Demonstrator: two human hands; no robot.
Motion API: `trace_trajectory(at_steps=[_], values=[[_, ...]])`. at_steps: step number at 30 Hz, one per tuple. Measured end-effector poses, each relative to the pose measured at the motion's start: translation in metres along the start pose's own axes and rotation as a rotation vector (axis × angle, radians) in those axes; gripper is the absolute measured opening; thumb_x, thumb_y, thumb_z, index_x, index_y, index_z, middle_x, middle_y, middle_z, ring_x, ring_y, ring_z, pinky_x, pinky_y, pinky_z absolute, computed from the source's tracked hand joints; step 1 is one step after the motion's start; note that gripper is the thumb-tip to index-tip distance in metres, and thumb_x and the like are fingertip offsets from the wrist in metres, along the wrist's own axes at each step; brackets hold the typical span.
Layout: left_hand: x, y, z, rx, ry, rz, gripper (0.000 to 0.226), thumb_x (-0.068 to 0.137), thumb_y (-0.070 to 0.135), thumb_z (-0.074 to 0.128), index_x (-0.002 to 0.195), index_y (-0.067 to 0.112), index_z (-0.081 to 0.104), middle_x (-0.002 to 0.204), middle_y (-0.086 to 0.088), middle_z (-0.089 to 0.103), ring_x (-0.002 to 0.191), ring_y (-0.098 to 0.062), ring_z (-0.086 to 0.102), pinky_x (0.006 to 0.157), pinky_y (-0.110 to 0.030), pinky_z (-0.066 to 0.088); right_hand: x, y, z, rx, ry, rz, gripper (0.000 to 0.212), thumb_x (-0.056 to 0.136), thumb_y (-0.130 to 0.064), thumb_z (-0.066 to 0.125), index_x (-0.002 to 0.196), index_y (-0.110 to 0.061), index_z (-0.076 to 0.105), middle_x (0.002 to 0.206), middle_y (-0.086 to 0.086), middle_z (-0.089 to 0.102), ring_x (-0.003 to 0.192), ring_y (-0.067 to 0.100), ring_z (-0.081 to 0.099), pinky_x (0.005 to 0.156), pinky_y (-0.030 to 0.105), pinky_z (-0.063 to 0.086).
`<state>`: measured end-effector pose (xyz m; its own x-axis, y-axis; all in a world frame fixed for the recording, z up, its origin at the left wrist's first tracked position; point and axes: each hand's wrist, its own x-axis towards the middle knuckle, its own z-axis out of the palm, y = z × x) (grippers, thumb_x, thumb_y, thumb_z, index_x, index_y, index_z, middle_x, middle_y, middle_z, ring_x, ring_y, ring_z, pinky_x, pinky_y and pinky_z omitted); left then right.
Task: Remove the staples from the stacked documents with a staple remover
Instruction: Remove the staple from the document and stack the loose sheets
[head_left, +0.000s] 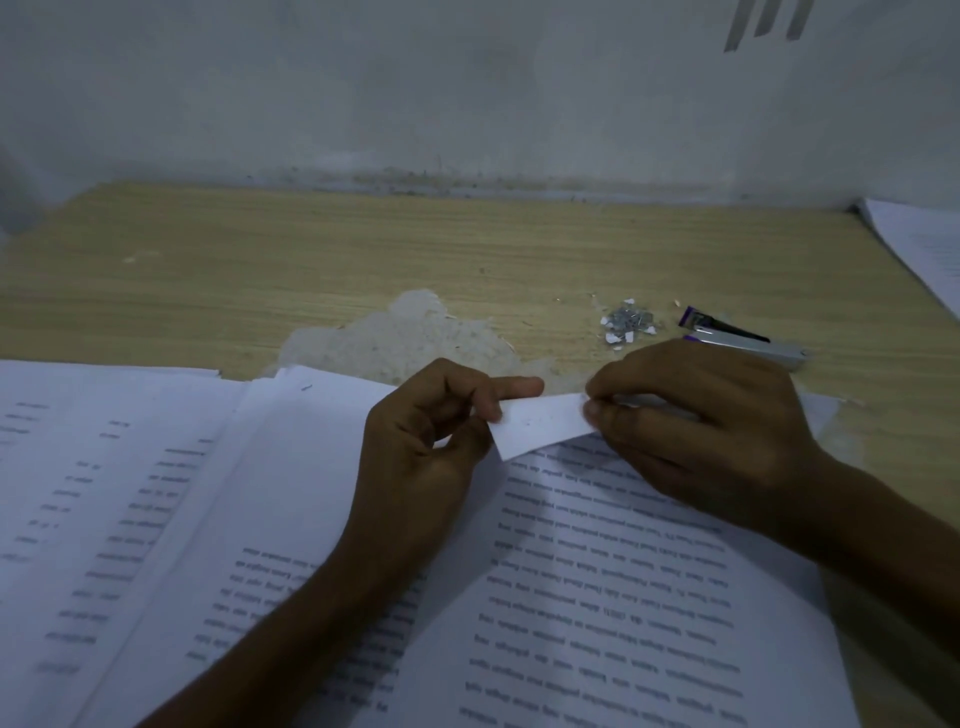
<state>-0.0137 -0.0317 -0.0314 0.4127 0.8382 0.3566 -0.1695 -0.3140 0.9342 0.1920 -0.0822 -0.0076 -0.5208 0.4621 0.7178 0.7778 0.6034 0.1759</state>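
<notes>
The top document (597, 571) lies at the near edge of the tabletop (363, 249), right of centre, and its far corner (540, 423) is folded up and back towards the person. The corner's left end is pinched between the thumb and forefinger of the left hand (431, 436), whose other fingers are curled in. Its right end is pinched between the thumb and fingertips of the right hand (701, 431). No staple can be made out in the raised flap, so whether one remains there cannot be told. The staple remover (774, 352), a silver tool with purple ends, is held by neither hand and lies just beyond the right hand, towards the right edge. A small heap of pulled staples (626, 322) and paper scraps is seen just left of it. More printed papers (114, 493) are spread along the near left edge. The step in hand is judged to be a check or loosening of the corner by touch. The flap is best kept taut and the sheets eased apart slowly, so that nothing is torn. Should a staple be felt, the corner is best pinned flat by the left hand while the tool is fetched by the right.
</notes>
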Motion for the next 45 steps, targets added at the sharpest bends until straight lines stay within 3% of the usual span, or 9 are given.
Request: trace_trajectory(at_steps=[7, 10, 13, 18, 24, 28, 33, 37, 45], values=[[0.000, 0.004, 0.000, 0.038, 0.014, -0.011, 0.008, 0.079, 0.017, 0.060, 0.075, 0.012, 0.054, 0.100, 0.005, 0.073, 0.101, -0.014, 0.067, 0.082, -0.027, 0.054, 0.001, 0.001, 0.001, 0.069, -0.021, 0.070, 0.008, 0.086, -0.007, 0.069, 0.083, -0.002, 0.076, 0.090, 0.010, 0.074, 0.077, 0.019, 0.070, 0.062, 0.033, 0.055], [-0.001, 0.012, 0.001, 0.049, 0.050, -0.110, 0.010, 0.084, 0.015, 0.064, 0.091, 0.015, 0.056, 0.082, 0.001, 0.074, 0.077, -0.019, 0.071, 0.066, -0.035, 0.059, 0.005, 0.001, 0.000, 0.231, -0.018, 0.319, 0.015, 0.084, -0.013, 0.069, 0.096, -0.006, 0.073, 0.095, -0.001, 0.071, 0.085, 0.005, 0.066, 0.079, 0.017, 0.052], [-0.001, 0.019, 0.005, -0.021, 0.077, -0.234, 0.023, 0.079, 0.016, 0.059, 0.101, 0.020, 0.060, 0.078, 0.002, 0.075, 0.071, -0.017, 0.071, 0.059, -0.030, 0.058, 0.012, 0.001, -0.004, 0.417, -0.086, 0.580, 0.022, 0.080, -0.021, 0.070, 0.101, -0.017, 0.069, 0.096, -0.015, 0.068, 0.089, 0.001, 0.063, 0.076, 0.007, 0.046], [0.002, 0.018, 0.006, -0.019, 0.069, -0.291, 0.017, 0.086, 0.009, 0.055, 0.088, 0.021, 0.068, 0.080, 0.013, 0.074, 0.073, -0.007, 0.070, 0.059, -0.017, 0.053, 0.021, 0.003, -0.004, 0.554, -0.182, 0.675, 0.024, 0.077, -0.020, 0.069, 0.098, -0.024, 0.057, 0.079, -0.007, 0.065, 0.077, 0.010, 0.064, 0.066, 0.033, 0.050], [0.004, 0.012, 0.003, 0.105, 0.063, -0.300, 0.017, 0.088, 0.017, 0.056, 0.076, 0.024, 0.067, 0.075, 0.016, 0.072, 0.069, -0.006, 0.068, 0.059, -0.014, 0.052, 0.029, 0.003, 0.006, 0.502, -0.214, 0.670, 0.010, 0.079, -0.026, 0.065, 0.089, -0.024, 0.064, 0.083, -0.018, 0.063, 0.073, 0.003, 0.061, 0.061, 0.014, 0.045], [0.003, 0.011, 0.004, 0.143, 0.041, -0.269, 0.012, 0.083, 0.027, 0.056, 0.078, 0.026, 0.067, 0.075, 0.015, 0.072, 0.069, -0.006, 0.068, 0.063, -0.015, 0.053, 0.035, -0.005, 0.011, 0.517, -0.148, 0.714, 0.012, 0.076, -0.029, 0.066, 0.085, -0.021, 0.067, 0.091, -0.010, 0.068, 0.082, 0.005, 0.063, 0.068, 0.025, 0.053], [0.003, 0.011, 0.004, 0.137, 0.037, -0.214, 0.014, 0.084, 0.024, 0.056, 0.082, 0.022, 0.069, 0.075, 0.011, 0.073, 0.070, -0.007, 0.068, 0.064, -0.015, 0.053, 0.043, -0.014, 0.021, 0.502, -0.122, 0.695, 0.011, 0.073, -0.026, 0.069, 0.079, -0.016, 0.069, 0.090, -0.004, 0.069, 0.086, 0.007, 0.063, 0.071, 0.024, 0.051], [0.002, 0.011, 0.005, 0.123, 0.039, -0.186, 0.017, 0.079, 0.029, 0.055, 0.087, 0.027, 0.069, 0.077, 0.015, 0.073, 0.073, -0.005, 0.070, 0.064, -0.014, 0.053, 0.044, -0.017, 0.026, 0.469, -0.096, 0.740, 0.011, 0.073, -0.028, 0.068, 0.076, -0.018, 0.069, 0.090, -0.006, 0.069, 0.087, 0.007, 0.063, 0.071, 0.032, 0.054], [0.003, 0.013, 0.006, 0.161, 0.034, -0.117, 0.018, 0.084, 0.019, 0.057, 0.091, 0.031, 0.068, 0.077, 0.017, 0.073, 0.076, -0.008, 0.070, 0.065, -0.015, 0.054, 0.044, -0.024, 0.028, 0.443, -0.054, 0.828, 0.010, 0.071, -0.029, 0.065, 0.073, -0.020, 0.067, 0.090, -0.012, 0.066, 0.089, 0.005, 0.062, 0.071, 0.034, 0.054]])
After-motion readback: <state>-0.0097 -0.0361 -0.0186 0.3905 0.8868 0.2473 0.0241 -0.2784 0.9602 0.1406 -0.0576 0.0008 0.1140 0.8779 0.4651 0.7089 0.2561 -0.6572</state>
